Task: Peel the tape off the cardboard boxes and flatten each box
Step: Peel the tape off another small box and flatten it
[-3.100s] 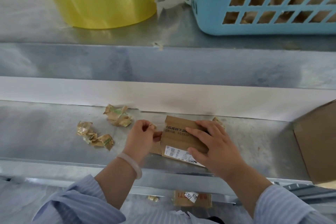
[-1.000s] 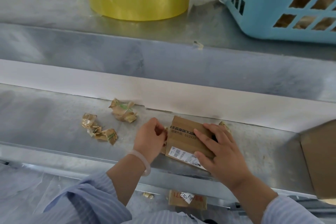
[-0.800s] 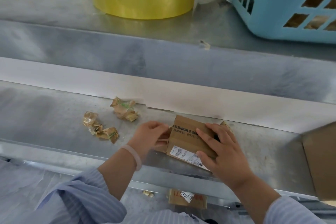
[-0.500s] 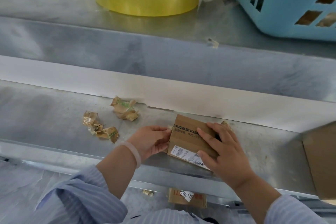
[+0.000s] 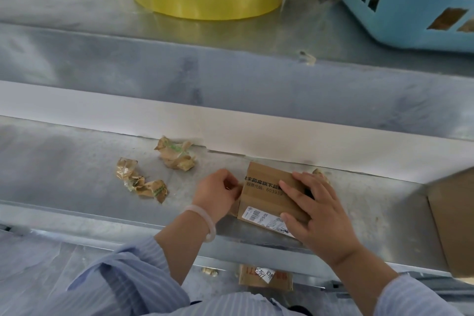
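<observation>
Small brown cardboard box (image 5: 269, 191) looks light, stiff; right hand (image 5: 318, 215) presses it, fingers spread; left hand (image 5: 218, 194) pinches its left edge.

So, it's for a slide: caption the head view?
Right hand presses a small cardboard box on the metal shelf; left hand pinches at its end.

Right hand (image 5: 318, 210) presses small box (image 5: 266, 187) onto shelf (image 5: 64, 161); left hand (image 5: 218, 194) pinches its left end.
</observation>
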